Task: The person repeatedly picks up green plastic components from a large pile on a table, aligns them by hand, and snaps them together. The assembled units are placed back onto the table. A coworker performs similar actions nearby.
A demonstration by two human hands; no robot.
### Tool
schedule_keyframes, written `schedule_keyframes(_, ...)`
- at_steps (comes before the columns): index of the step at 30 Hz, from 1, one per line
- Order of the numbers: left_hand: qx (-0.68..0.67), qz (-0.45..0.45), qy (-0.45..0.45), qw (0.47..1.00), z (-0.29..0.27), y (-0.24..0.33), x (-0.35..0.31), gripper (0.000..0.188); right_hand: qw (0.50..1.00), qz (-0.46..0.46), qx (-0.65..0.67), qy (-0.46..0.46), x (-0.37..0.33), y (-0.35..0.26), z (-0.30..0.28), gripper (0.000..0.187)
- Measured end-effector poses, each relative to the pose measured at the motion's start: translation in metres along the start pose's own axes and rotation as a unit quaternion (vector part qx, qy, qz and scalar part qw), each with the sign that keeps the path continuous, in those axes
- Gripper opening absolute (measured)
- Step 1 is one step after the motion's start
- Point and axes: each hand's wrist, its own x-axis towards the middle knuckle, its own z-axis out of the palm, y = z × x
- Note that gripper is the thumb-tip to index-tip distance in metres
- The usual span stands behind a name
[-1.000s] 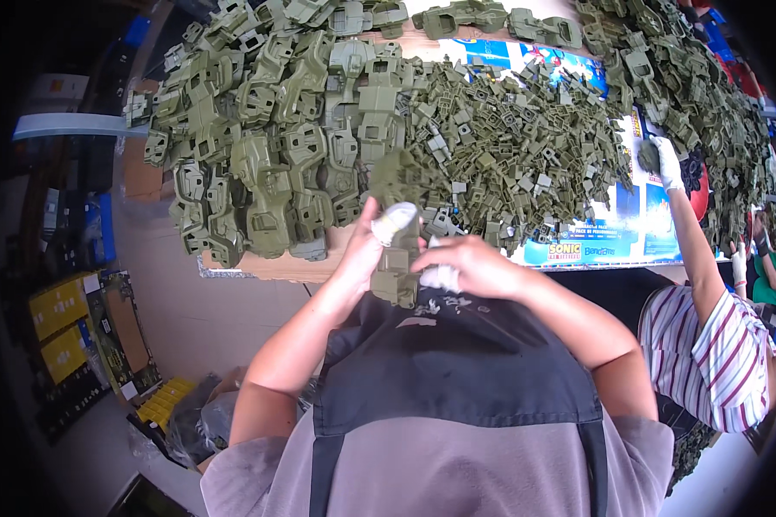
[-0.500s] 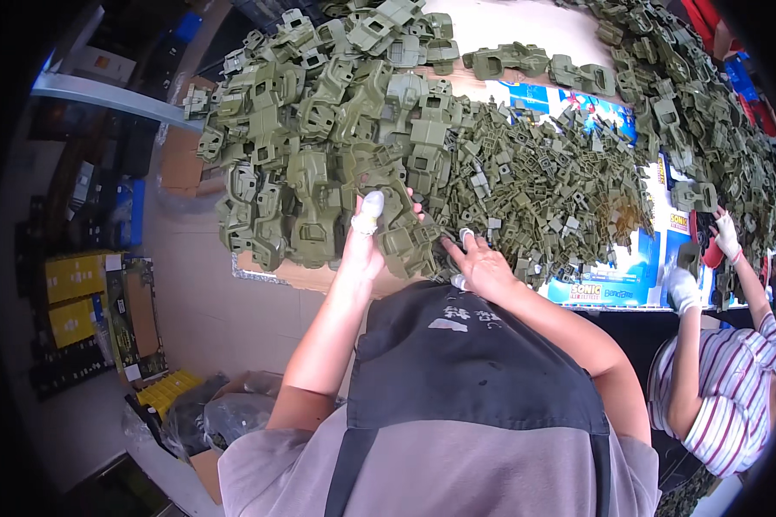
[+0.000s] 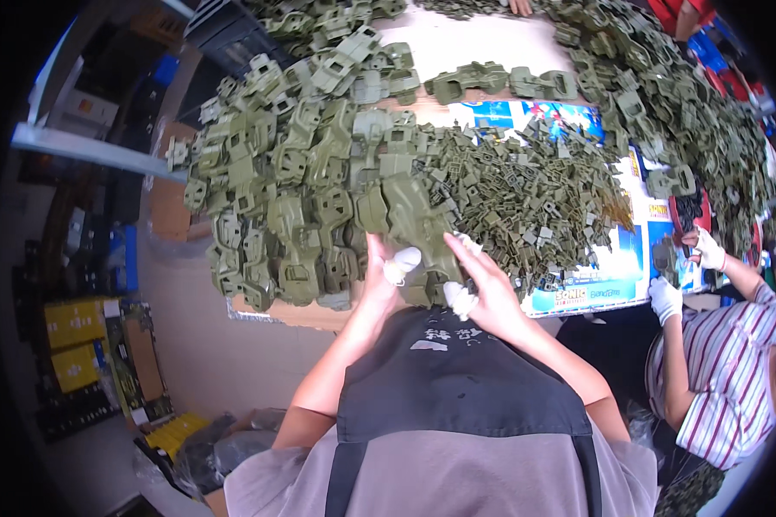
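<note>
Hands: left hand (image 3: 384,271) and right hand (image 3: 483,289) were both wrapped round one big olive-green plastic housing (image 3: 409,220), held up just over the near edge of the table (image 3: 466,43). White finger cots (image 3: 403,261) showed on a couple of fingertips.
Grip: both were clamped on the housing, left from the side and below, right from underneath with fingers spread up its face.
Part location: housing sat between the stacked housings (image 3: 293,198) on the left and the heap of small green clips (image 3: 526,198) on the right, touching or nearly touching the stack behind it, couldn't tell which.
Doing it well, imo: keep the part supported from below with the right, let the left do the turning, and lift it clear of the stack before rotating so nothing gets dragged off the edge. Cots should stay on the contact fingers so the grip doesn't slip.
Neighbour: a co-worker's gloved hands (image 3: 685,271) worked at the far right, striped sleeve (image 3: 733,379), well apart from this part.
Hard to see: underside of the housing was hidden by the palms, so any seam or latch there was a blank. Whether a small clip was pinched in either hand, no idea. Fisheye bent the table edge, and the printed blue sheet (image 3: 612,276) under the clips was mostly buried.
</note>
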Motion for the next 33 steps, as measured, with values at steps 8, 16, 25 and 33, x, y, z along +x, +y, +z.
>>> schedule_keyframes(8,0.058,0.021,0.040,0.997,0.029,0.011,-0.011,0.092,0.998,0.010,-0.049,-0.024,-0.009,-0.006,-0.001,0.068)
schedule_keyframes(16,0.046,0.048,0.089,0.994,0.018,0.012,-0.011,0.044,0.994,0.000,0.104,0.026,-0.008,-0.011,0.011,0.080)
schedule_keyframes(25,0.132,0.096,0.099,0.982,-0.008,-0.006,-0.008,0.015,0.981,0.150,0.117,-0.039,-0.007,-0.012,0.005,0.059)
schedule_keyframes(33,0.142,-0.002,0.095,0.985,0.014,0.018,-0.005,0.076,0.982,0.149,0.114,0.004,-0.013,-0.011,0.002,0.055)
